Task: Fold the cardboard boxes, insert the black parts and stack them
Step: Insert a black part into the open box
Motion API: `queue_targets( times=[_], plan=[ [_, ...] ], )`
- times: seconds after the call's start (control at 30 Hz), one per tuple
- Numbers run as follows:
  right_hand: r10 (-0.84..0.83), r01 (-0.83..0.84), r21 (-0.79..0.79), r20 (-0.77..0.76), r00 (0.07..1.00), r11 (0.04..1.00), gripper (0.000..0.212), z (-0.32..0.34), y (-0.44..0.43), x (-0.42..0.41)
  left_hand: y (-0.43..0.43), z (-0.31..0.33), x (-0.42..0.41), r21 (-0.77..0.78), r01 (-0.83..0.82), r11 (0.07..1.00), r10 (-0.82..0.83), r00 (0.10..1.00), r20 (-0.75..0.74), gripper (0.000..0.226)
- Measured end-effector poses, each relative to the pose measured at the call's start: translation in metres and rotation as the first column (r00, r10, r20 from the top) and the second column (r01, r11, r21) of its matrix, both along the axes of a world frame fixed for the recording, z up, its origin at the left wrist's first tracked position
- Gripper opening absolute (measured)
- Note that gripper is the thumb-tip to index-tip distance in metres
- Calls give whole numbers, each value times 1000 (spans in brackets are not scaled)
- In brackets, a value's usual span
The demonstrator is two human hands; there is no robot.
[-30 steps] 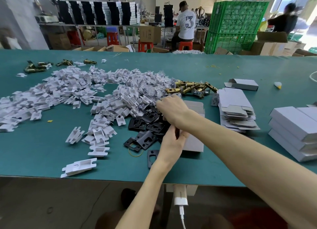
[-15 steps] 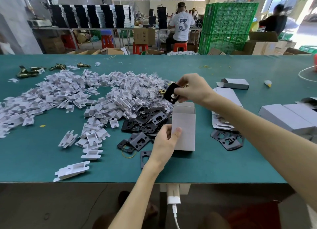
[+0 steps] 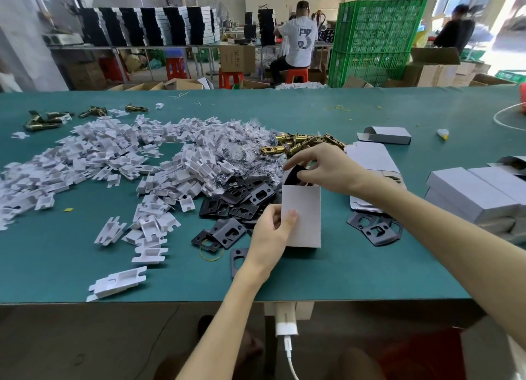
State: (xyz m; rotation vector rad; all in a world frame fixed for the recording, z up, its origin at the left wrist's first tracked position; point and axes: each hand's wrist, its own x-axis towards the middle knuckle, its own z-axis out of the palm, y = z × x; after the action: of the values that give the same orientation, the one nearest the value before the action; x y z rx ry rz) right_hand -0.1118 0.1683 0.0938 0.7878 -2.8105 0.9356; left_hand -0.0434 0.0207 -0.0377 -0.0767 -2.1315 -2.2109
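My left hand (image 3: 271, 234) grips the near left side of a folded white cardboard box (image 3: 306, 217) that is held over the green table (image 3: 85, 268), its open end facing away. At that open end my right hand (image 3: 321, 169) pinches a black part (image 3: 293, 175), which sits partly inside the box. A pile of loose black parts (image 3: 242, 200) lies just left of the box, and two more black parts (image 3: 375, 230) lie to its right. Finished white boxes (image 3: 475, 197) are stacked at the right.
A big heap of white plastic inserts (image 3: 119, 163) covers the left half of the table. Brass latches (image 3: 296, 146) lie behind my right hand, next to flat box blanks (image 3: 370, 157). One half-folded box (image 3: 387, 135) sits farther back. People work beyond the table.
My right hand brought a black part from the pile, lifted it, then lowered it into the box's open end. The box has tipped up in my left hand.
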Motion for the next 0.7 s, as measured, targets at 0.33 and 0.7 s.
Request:
queue_targets(
  times=[0.33,0.7],
  plan=[
    [-61,64,-127,30,998,990,12,2,7,-1,0,1,1,16,-4,1000,4,1000,10,25],
    [-75,75,210,-8,997,975,25,-10,5,5,0,4,2,37,-16,999,15,1000,24,31]
  ],
)
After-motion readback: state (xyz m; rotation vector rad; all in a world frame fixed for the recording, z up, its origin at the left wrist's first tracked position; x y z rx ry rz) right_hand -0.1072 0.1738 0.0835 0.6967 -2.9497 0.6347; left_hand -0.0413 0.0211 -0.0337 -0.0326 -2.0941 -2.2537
